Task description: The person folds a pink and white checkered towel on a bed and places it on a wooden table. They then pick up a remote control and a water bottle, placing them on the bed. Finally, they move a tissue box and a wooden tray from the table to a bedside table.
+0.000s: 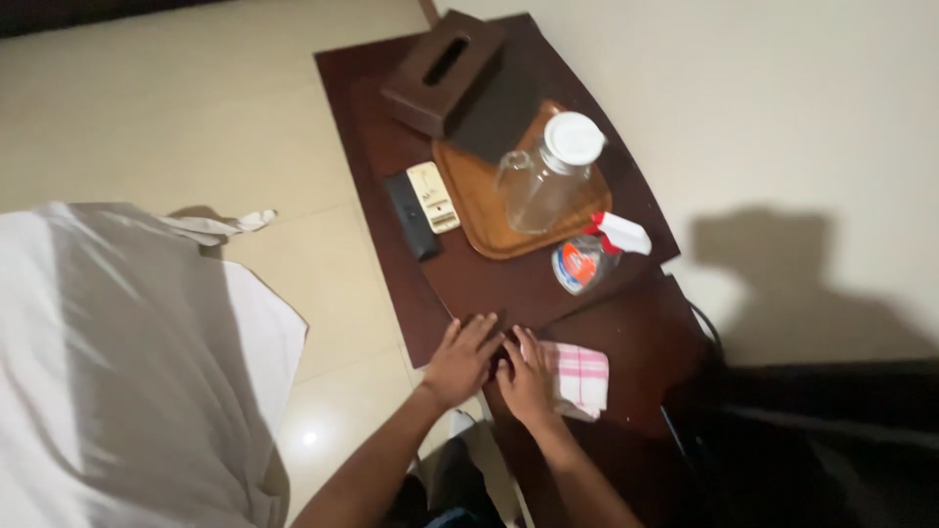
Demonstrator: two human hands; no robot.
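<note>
Near edge of tabletop point(626, 332): left hand point(460, 360) flat, fingers spread, palm down on dark polished wood, gripping nothing. Right hand point(526, 376) just beside it, fingers loosely curled; its outer side touches a pink-and-white checked cloth point(581, 376), soft, crumpled. Can't tell if it holds the cloth.

Mid tabletop, right edge: spray bottle point(585, 259), clear plastic, white trigger, lying on its side. Wooden tray point(479, 210), rounded corners, keeps a clear glass jug point(544, 176) w/ white lid steady. Left of tray: cream remote point(432, 196), black remote point(411, 217).

Far corner: brown tissue box point(442, 70), slotted top, leather-like.
</note>
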